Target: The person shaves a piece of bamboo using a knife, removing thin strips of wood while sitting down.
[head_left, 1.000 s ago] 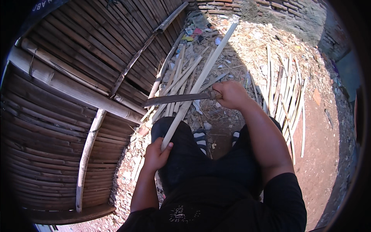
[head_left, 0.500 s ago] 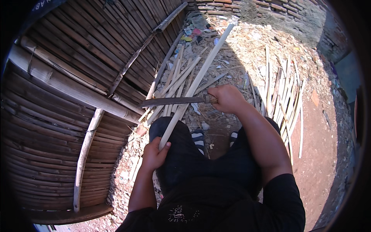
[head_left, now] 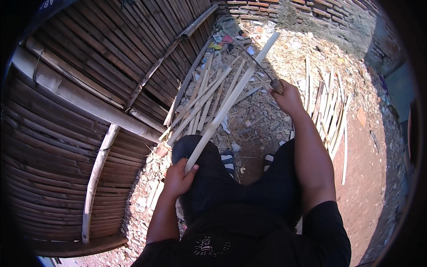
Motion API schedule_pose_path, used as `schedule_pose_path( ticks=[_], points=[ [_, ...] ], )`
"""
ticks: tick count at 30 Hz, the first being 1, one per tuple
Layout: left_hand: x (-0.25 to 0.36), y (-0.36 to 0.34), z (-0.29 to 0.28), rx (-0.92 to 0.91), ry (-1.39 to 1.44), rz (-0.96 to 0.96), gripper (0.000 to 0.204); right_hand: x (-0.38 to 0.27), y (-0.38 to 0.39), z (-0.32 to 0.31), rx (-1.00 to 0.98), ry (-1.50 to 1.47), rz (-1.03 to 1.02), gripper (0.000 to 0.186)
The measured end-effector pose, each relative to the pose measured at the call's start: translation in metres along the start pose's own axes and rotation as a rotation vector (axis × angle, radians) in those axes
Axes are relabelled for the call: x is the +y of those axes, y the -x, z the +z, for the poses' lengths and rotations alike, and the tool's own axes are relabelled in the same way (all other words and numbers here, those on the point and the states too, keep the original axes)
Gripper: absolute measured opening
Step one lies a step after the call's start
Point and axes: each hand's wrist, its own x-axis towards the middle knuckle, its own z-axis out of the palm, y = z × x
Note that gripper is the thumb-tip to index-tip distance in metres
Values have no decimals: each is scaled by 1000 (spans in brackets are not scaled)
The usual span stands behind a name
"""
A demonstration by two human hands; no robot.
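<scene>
My left hand is closed round the near end of a long pale bamboo strip. The strip slants over my left thigh, away and to the right, its far end near the sunlit litter. In my right hand is the wooden handle of a machete. Its dark blade, seen almost edge-on, points up and to the left and crosses the strip's far part. I cannot tell whether blade and strip touch.
Several cut bamboo strips lie on the ground at the left, by a bamboo slat wall. Another bundle of strips lies at the right. A brick wall stands at the back. Stones, straw and scraps of litter cover the ground.
My right hand has carried the machete forward and to the right along the strip, and the blade has turned from level to slanting. The strip's far end has shifted slightly right.
</scene>
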Motion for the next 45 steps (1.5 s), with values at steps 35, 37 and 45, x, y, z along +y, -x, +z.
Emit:
schedule_pose_path(
  ticks=[35, 37, 45],
  points=[
    [-3, 4, 1, 16, -93, -30, 41, -70, 40, 34, -511, 248, -557, 31],
    [-3, 4, 3, 21, -117, -28, 41, -49, 29, 28, -416, 165, -415, 31],
    [0, 3, 3, 6, -89, -29, 36, -26, 15, 11, -158, 21, -133, 33]
  ],
)
